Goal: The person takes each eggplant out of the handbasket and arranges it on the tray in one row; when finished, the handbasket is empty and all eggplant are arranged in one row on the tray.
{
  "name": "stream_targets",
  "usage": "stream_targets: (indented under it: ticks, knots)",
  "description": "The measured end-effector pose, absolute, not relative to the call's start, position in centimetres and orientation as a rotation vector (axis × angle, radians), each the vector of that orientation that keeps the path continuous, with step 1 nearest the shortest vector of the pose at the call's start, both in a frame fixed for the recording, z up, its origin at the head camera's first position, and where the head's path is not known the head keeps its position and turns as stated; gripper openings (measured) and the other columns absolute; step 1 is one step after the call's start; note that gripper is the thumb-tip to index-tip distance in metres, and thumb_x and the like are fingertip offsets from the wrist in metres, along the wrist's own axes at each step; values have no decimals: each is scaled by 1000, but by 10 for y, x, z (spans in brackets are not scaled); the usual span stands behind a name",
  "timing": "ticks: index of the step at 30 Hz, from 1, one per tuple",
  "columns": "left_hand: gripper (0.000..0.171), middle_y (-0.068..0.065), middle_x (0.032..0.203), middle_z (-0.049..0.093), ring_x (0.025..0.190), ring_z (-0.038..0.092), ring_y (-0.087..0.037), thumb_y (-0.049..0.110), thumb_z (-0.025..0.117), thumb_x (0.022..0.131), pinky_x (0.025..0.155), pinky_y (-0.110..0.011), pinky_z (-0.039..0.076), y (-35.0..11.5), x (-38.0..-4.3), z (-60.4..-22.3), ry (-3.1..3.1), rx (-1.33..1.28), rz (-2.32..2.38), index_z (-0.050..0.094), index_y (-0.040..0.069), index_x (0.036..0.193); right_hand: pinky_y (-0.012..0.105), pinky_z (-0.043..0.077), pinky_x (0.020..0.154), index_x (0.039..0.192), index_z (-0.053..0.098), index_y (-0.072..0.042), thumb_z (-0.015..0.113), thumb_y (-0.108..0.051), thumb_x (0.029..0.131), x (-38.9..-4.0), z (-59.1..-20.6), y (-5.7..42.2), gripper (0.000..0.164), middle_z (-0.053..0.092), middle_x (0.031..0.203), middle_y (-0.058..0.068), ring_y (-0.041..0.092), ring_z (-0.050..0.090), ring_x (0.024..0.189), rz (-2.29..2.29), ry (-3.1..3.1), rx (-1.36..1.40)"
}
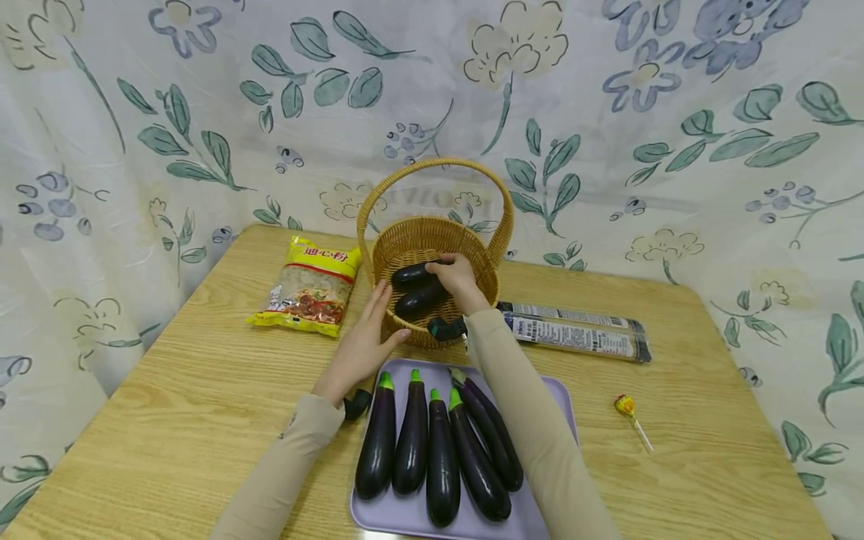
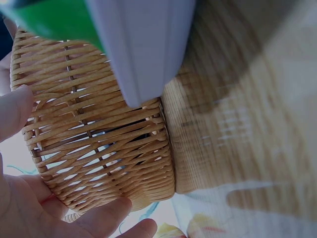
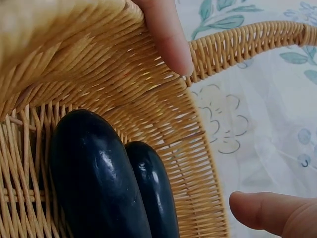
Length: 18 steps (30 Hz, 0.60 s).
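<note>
A wicker basket (image 1: 432, 229) with a tall arched handle stands at the middle of the table. Inside lie two dark eggplants, a rear one (image 1: 408, 277) and a front one (image 1: 420, 301), their rounded ends to the left. My right hand (image 1: 461, 279) reaches into the basket and grips the front eggplant near its right end, which the hand hides. Against the basket's left front side rests my left hand (image 1: 361, 341), fingers extended and thumb apart; the left wrist view shows its fingers beside the woven wall (image 2: 99, 144).
A lilac tray (image 1: 563, 397) in front holds several eggplants (image 1: 442, 465). Left of the basket lies a yellow food bag (image 1: 307, 289). Two long clear packets (image 1: 574, 330) lie at the right, with a lollipop (image 1: 628, 409) nearer me. Floral cloth (image 1: 432, 90) hangs behind the table.
</note>
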State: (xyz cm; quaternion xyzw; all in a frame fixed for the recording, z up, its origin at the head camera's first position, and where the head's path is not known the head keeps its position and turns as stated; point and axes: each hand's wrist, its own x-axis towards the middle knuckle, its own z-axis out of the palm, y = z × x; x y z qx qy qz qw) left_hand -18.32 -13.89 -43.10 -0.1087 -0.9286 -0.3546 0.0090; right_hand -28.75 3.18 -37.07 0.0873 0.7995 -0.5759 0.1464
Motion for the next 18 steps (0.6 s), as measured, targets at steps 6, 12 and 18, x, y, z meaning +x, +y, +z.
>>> stream_targets:
  ticks: [6, 12, 18]
  knots:
    - [84, -2, 166, -1, 119, 57, -43, 51, 53, 95, 90, -57, 51, -139, -183, -432, -2894, -339, -1104, 8, 17, 158, 46, 34, 115, 145, 41, -7, 60, -23, 96, -289, -373, 30, 55, 38, 151, 13, 32, 38, 139, -1652, 2280, 254]
    - [84, 0, 166, -2, 117, 58, -43, 50, 54, 96, 89, -57, 51, -139, -183, -432, -2895, -338, -1099, 8, 17, 158, 47, 32, 116, 145, 42, -7, 61, -23, 96, -290, -373, 28, 55, 38, 152, 11, 33, 34, 141, -1636, 2289, 261]
    - [83, 4, 165, -4, 115, 59, -43, 50, 53, 96, 87, -56, 52, -139, -183, -432, -2905, -334, -1094, 8, 18, 158, 54, 13, 121, 140, 49, -10, 63, -25, 94, -293, -378, 29, 50, 39, 151, 12, 42, 8, 147, -1548, 2357, 357]
